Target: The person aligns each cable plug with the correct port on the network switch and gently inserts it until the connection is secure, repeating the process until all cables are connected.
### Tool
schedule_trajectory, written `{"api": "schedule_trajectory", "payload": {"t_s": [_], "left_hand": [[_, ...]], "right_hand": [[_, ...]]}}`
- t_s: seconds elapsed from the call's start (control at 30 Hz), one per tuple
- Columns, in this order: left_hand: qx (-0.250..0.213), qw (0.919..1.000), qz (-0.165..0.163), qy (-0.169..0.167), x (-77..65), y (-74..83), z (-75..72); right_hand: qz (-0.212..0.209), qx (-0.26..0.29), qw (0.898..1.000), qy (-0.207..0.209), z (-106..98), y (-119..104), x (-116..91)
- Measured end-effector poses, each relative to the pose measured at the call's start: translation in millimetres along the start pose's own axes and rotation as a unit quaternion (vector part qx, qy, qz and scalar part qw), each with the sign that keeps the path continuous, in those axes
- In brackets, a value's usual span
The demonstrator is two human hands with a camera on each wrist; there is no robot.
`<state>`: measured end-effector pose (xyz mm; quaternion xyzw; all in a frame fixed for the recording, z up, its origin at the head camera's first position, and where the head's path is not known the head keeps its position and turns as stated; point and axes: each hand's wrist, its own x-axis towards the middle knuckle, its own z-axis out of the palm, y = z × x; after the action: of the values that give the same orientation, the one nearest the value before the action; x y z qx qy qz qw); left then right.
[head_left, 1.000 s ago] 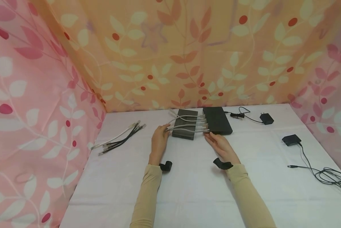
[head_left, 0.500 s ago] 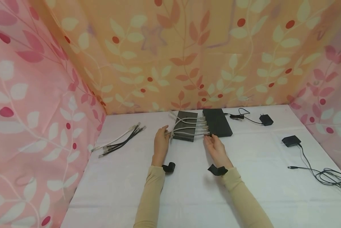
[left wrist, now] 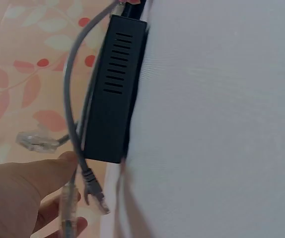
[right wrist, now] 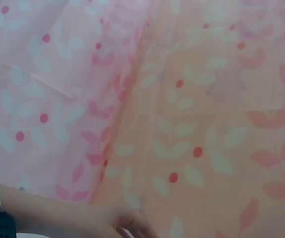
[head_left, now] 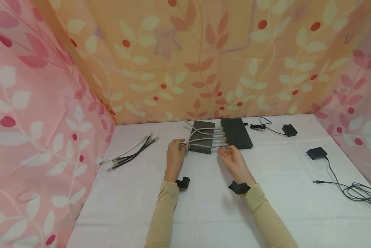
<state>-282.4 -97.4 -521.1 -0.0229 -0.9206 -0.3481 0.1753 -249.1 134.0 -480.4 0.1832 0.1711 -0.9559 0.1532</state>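
Note:
Several grey network cables (head_left: 204,140) run from the left side of a black network switch (head_left: 236,133) across a dark grey box with vent slots (head_left: 201,137). My left hand (head_left: 175,156) pinches their loose ends between thumb and fingers, left of the dark box. In the left wrist view, clear plugs stick out around that hand (left wrist: 21,196), one plug (left wrist: 38,142) pointing left above the thumb. My right hand (head_left: 235,161) lies palm up with loosely extended fingers, just below the nearest cable's plugged end; whether it touches the cable I cannot tell.
Black cables and a white one (head_left: 131,153) lie at the left. A power adapter (head_left: 289,130) on a lead rests behind right. Another adapter (head_left: 317,153) with a coiled cord (head_left: 362,193) lies at the far right. A patterned curtain (head_left: 160,69) stands behind the white tabletop (head_left: 210,220).
My right hand has drawn slightly left and towards me from the switch's front corner. The left hand has shifted slightly right, and the cable ends it holds have dropped and bunched together.

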Motion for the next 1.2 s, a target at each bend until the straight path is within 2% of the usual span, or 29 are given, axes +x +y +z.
{"api": "schedule_trajectory", "payload": {"t_s": [0.13, 0.33, 0.43, 0.6, 0.7, 0.83, 0.93, 1.07, 1.13, 1.2], "left_hand": [[0.015, 0.9996, 0.001, 0.023, -0.7, 4.3, -8.5], [-0.016, 0.9988, 0.006, 0.045, -5.9, 11.3, -17.3], [-0.029, 0.9991, 0.008, 0.029, -8.9, 15.2, -20.3], [-0.047, 0.9981, -0.02, -0.035, -13.4, 22.0, -24.3], [-0.06, 0.9956, -0.035, -0.062, -15.0, 22.5, -23.6], [-0.094, 0.9889, -0.037, -0.109, -15.5, 18.5, -16.9], [-0.121, 0.9813, -0.046, -0.143, -16.1, 14.0, -11.0], [-0.152, 0.9746, -0.062, -0.152, -15.9, 10.3, -6.0], [-0.161, 0.9731, -0.066, -0.151, -14.9, 9.4, -4.6], [-0.165, 0.9722, -0.069, -0.151, -14.3, 8.8, -3.5]], "right_hand": [[0.011, -0.037, 0.999, -0.002, 2, 8, 0], [0.003, -0.125, 0.992, -0.013, -2, 19, 4], [-0.012, -0.167, 0.986, -0.015, -5, 24, 3], [-0.033, -0.222, 0.975, -0.012, -10, 31, 5], [-0.055, -0.29, 0.955, -0.023, -15, 35, 8], [-0.104, -0.39, 0.914, -0.03, -24, 36, 15], [-0.122, -0.425, 0.897, -0.032, -29, 35, 20], [-0.127, -0.458, 0.879, -0.036, -33, 34, 24], [-0.132, -0.486, 0.863, -0.036, -34, 34, 24], [-0.141, -0.525, 0.839, -0.036, -34, 36, 22]]}}
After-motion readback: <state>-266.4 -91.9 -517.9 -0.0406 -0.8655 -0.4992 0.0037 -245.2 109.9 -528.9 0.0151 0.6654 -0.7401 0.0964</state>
